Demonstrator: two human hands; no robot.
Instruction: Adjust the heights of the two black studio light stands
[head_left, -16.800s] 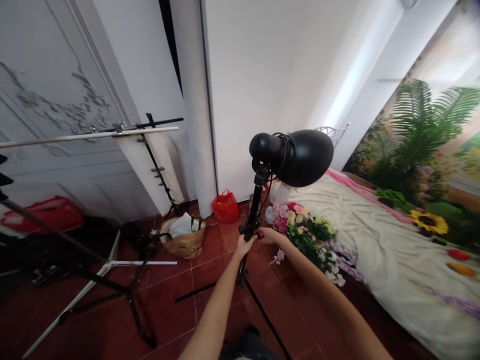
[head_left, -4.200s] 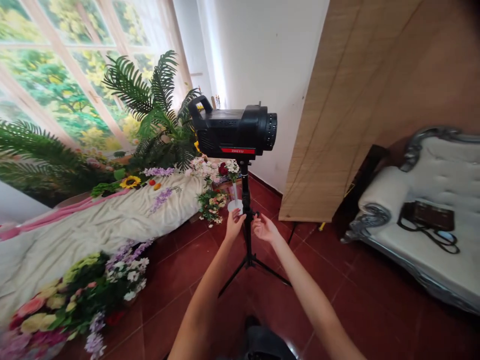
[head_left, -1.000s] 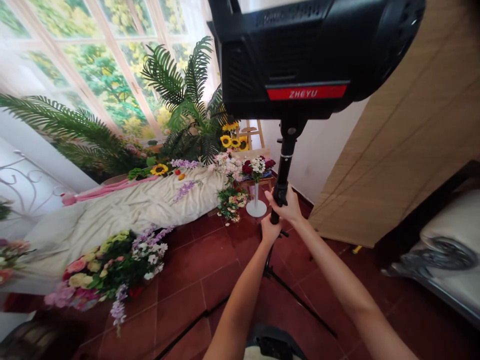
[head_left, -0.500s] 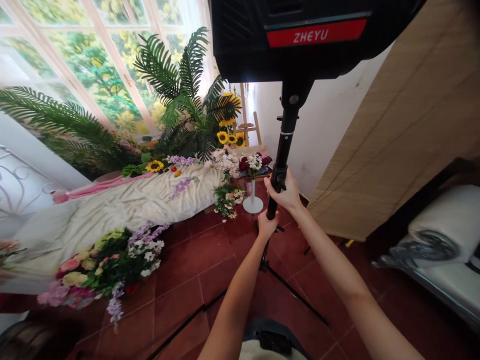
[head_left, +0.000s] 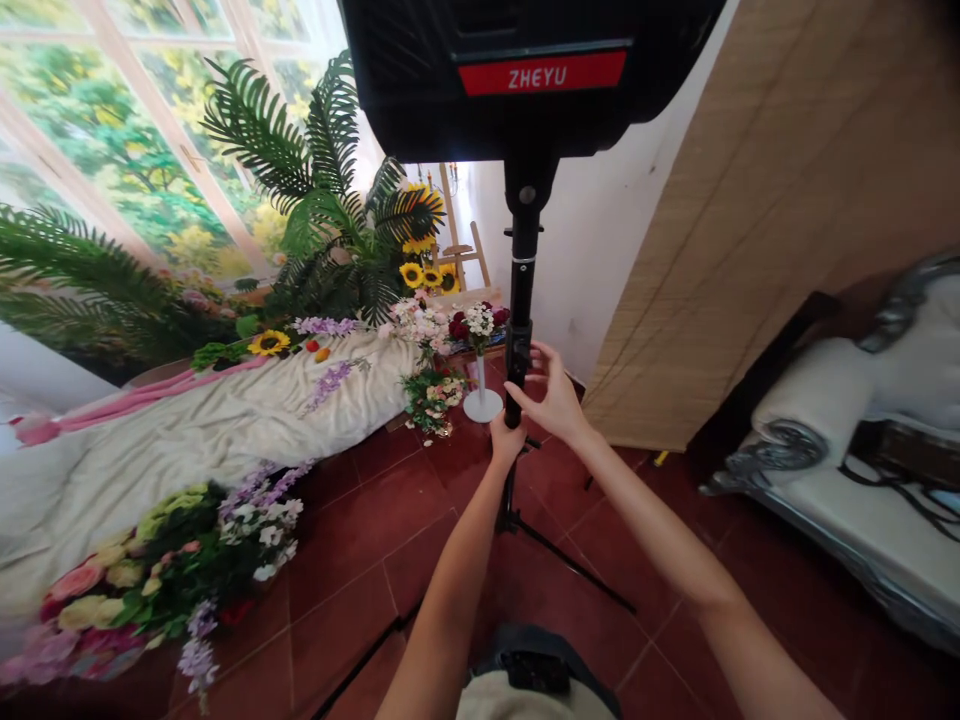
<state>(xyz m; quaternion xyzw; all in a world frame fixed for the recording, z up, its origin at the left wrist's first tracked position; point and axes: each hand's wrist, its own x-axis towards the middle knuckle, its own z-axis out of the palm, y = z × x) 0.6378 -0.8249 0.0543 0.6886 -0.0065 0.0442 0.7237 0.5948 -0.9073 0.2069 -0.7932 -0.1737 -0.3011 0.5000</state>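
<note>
A black light stand (head_left: pixel 520 285) rises in front of me, its legs spread on the tiled floor. Mounted on its top is a bulky black studio light (head_left: pixel 525 115) with a red "ZHEYU" label; its upper part is cut off by the frame. My left hand (head_left: pixel 508 437) is wrapped round the pole low down, below the black clamp collar (head_left: pixel 518 350). Just to the right of that collar, my right hand (head_left: pixel 551 395) has its fingers apart and curved, with the thumb close to the pole. Whether the thumb touches the pole I cannot tell.
On the left a bed with a cream cloth (head_left: pixel 360 400) carries flowers and fruit. A white round-based flower stand (head_left: pixel 482 404) is just behind the pole. A bamboo blind (head_left: pixel 675 290) hangs on the right, beside a silver-trimmed white sofa (head_left: pixel 817 400). A stand leg (head_left: pixel 577 565) crosses the floor.
My right hand has loosened from the pole, and its fingers have spread beside the collar. My left hand keeps its grip. The view has turned right, so the stand appears further left.
</note>
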